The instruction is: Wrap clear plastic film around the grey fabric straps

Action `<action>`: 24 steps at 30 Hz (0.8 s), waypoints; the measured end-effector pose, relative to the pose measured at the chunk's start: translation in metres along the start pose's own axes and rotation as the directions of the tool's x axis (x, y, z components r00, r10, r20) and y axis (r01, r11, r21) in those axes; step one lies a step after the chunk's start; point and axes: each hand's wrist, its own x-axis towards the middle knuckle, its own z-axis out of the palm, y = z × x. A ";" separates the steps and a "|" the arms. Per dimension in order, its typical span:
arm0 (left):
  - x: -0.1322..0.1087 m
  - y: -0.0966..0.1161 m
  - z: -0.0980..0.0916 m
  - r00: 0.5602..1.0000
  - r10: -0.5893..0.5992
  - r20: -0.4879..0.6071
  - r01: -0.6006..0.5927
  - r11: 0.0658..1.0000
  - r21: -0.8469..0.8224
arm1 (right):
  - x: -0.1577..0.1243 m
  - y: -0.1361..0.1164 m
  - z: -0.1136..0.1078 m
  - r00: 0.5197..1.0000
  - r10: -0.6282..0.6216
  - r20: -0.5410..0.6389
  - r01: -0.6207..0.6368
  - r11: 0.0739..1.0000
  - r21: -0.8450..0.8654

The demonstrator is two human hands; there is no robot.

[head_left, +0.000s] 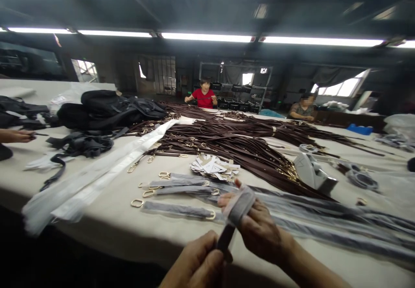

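Note:
My left hand [199, 262] is closed around a dark brown strap [226, 238] at the bottom centre, pinched between thumb and fingers. From there the strap runs up to my right hand [264, 234], where a loop in a cloudy plastic sleeve [241, 206] lies across the fingers. That hand is curled about the loop, and part of its grip is hidden. Just beyond my hands lies a sleeved strap [178, 209] with a gold oval ring [136, 203] at its end. Several more sleeved straps with gold hardware lie behind it.
Flat clear plastic sleeves [106, 171] stretch across the left of the table. White paper tags [214, 167] sit in a pile before many brown straps [223, 143]. Black bags [106, 108] are heaped at the left. A co-worker's hand [16, 136] reaches in; two people sit across.

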 end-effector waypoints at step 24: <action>0.037 -0.002 0.017 0.925 -0.056 -0.377 -0.100 0.919 -0.382 | 0.046 -0.022 0.006 0.796 0.561 0.227 -0.475 0.347 0.809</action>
